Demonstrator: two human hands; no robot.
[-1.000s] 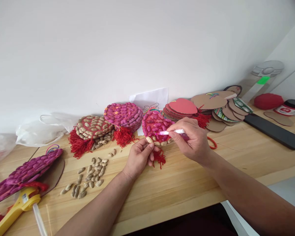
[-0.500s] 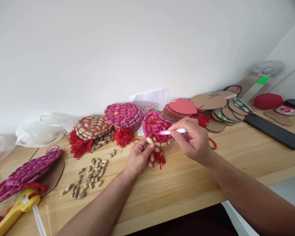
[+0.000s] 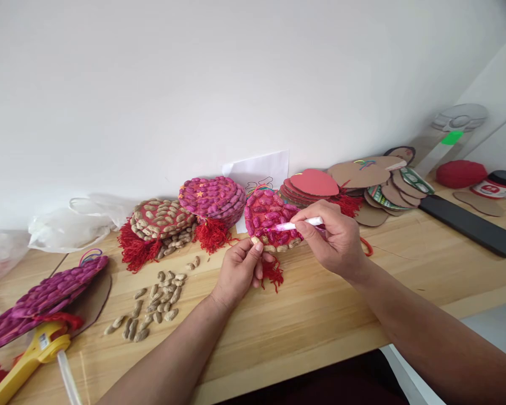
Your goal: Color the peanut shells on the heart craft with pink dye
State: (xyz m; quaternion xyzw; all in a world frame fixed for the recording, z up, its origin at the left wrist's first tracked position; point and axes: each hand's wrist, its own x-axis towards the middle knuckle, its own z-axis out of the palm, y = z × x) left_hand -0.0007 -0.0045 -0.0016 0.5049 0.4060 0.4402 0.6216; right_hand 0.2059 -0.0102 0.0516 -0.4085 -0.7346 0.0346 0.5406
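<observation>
Between my hands is a red cardboard disc covered in peanuts [image 3: 269, 209], most of them coloured magenta, with a row of plain tan ones along its near edge. A red yarn tassel [image 3: 273, 274] hangs below it. My left hand [image 3: 239, 267] pinches the disc's near left edge between thumb and fingers. In my right hand [image 3: 331, 239] is a white marker pen [image 3: 301, 224], gripped like a pencil. Its magenta-stained tip rests on or just above the peanuts; actual contact is hard to make out. My right hand covers part of the disc's right side.
Loose peanuts [image 3: 162, 298] lie left of my forearm. Behind stand finished-looking peanut discs [image 3: 213, 197] and red cardboard discs [image 3: 314, 183]. A yellow hot glue gun [image 3: 37, 351] sits front left. Rightward are brown cardboard pieces [image 3: 358, 173], a black slab [image 3: 468, 225], and red yarn [image 3: 461, 173].
The marker tip has shifted slightly over the peanuts, and my right hand has moved a little right. My left hand keeps its hold on the disc.
</observation>
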